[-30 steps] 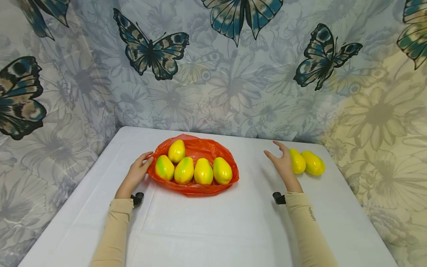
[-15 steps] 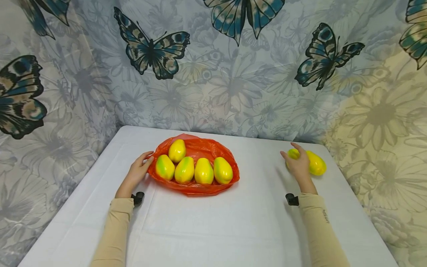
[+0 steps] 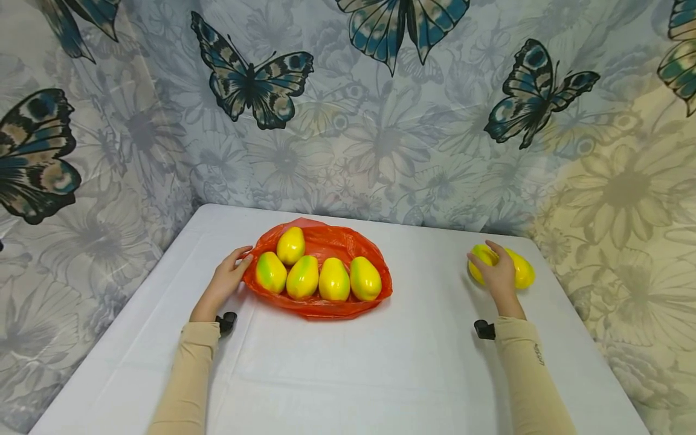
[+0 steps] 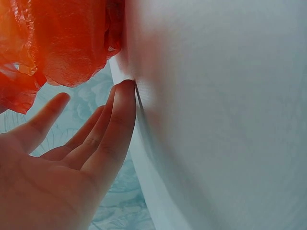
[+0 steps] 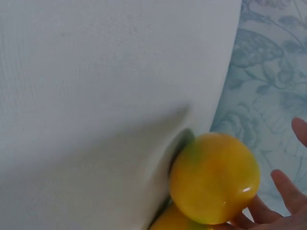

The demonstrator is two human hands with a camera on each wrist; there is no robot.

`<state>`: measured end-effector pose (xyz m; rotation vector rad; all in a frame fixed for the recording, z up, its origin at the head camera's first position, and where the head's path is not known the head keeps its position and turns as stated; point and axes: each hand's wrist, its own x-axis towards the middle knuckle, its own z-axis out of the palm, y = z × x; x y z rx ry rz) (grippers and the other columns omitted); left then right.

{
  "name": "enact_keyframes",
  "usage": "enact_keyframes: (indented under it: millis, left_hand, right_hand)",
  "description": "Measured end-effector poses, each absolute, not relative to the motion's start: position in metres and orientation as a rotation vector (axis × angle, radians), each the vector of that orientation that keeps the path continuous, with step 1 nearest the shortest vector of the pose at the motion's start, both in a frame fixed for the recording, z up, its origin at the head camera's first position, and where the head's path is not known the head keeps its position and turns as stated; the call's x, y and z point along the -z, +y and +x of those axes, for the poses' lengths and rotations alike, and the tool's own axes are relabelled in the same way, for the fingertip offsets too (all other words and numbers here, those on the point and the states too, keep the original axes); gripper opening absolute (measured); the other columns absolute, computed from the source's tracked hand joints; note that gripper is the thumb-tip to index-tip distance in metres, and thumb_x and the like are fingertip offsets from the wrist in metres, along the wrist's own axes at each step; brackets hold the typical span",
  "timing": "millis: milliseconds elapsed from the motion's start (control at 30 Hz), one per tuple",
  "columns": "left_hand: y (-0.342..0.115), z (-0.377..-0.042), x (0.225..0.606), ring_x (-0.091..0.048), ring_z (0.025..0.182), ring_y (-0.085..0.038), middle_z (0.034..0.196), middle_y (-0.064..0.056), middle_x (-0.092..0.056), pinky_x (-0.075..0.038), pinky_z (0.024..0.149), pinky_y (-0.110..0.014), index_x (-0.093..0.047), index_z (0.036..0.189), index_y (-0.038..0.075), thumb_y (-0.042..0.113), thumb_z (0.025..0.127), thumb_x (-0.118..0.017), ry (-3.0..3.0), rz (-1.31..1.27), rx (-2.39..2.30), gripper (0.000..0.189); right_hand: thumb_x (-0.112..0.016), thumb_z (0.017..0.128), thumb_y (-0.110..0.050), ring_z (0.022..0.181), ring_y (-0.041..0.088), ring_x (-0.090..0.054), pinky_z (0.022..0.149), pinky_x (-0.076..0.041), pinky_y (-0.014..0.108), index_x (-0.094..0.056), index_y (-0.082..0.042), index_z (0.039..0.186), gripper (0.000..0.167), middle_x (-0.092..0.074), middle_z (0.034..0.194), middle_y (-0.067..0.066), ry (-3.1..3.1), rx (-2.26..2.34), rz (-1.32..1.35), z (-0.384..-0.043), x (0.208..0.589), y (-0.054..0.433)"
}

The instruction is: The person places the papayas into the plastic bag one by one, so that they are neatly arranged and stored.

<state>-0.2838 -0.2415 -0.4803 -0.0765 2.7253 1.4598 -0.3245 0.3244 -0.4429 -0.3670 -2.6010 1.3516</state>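
A red plastic bag (image 3: 321, 310) lies spread open on the table with several yellow mangoes (image 3: 334, 280) in it. My left hand (image 3: 222, 283) is at the bag's left edge. In the left wrist view, its fingers (image 4: 112, 129) are nearly straight, with a fingertip down at the tabletop beside the bag. On the right, my right hand (image 3: 499, 275) reaches over a mango (image 3: 480, 252), thumb and fingers spread wide. The right wrist view has this mango (image 5: 216, 177) in front of the spread fingers (image 5: 288, 191). A second mango (image 3: 522, 269) lies just right of it.
A white cloth covers the table (image 3: 348, 368). Its back edge runs close to a curtain (image 3: 380, 163) printed with butterflies and flowers. A black wrist camera (image 3: 225, 323) is strapped to the left wrist, another camera (image 3: 484, 329) to the right.
My right hand has moved rightward from beside the pair of mangoes to over the nearer one. The left hand stays at the bag, and the bag's mangoes have not moved.
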Motion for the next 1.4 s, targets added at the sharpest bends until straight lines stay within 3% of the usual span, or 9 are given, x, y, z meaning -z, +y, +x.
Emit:
enact_keyframes:
  millis: [367,833,1400]
  left_hand:
    - [-0.241,-0.285,0.480,-0.045,0.133,-0.047,0.152,-0.027,-0.033,-0.041,0.108,-0.057,-0.030,0.152,0.009,0.040,0.105,-0.036,2.731,-0.064,-1.471,0.057]
    - [-0.241,-0.284,0.481,-0.046,0.132,-0.046,0.153,-0.026,-0.032,-0.043,0.107,-0.055,-0.029,0.153,0.010,0.041,0.105,-0.035,2.722,-0.083,-1.459,0.057]
    - [-0.242,-0.285,0.482,-0.046,0.132,-0.047,0.153,-0.026,-0.033,-0.043,0.107,-0.056,-0.030,0.153,0.010,0.040,0.105,-0.036,2.723,-0.086,-1.473,0.056]
  right_hand:
    - [-0.064,0.093,-0.018,0.145,0.044,-0.025,0.122,-0.021,0.052,-0.034,0.001,0.149,0.066,-0.030,0.155,0.028,-2.603,-1.292,-0.358,-0.323,0.445,0.322]
    - [-0.065,0.092,-0.008,0.146,0.043,-0.025,0.120,-0.025,0.053,-0.032,0.002,0.150,0.067,-0.028,0.156,0.026,-2.602,-1.402,-0.334,-0.326,0.461,0.317]
    - [-0.067,0.091,-0.012,0.136,0.041,-0.036,0.110,-0.038,0.052,-0.041,-0.001,0.146,0.062,-0.034,0.153,0.024,-2.458,-1.478,-0.339,-0.326,0.466,0.294]
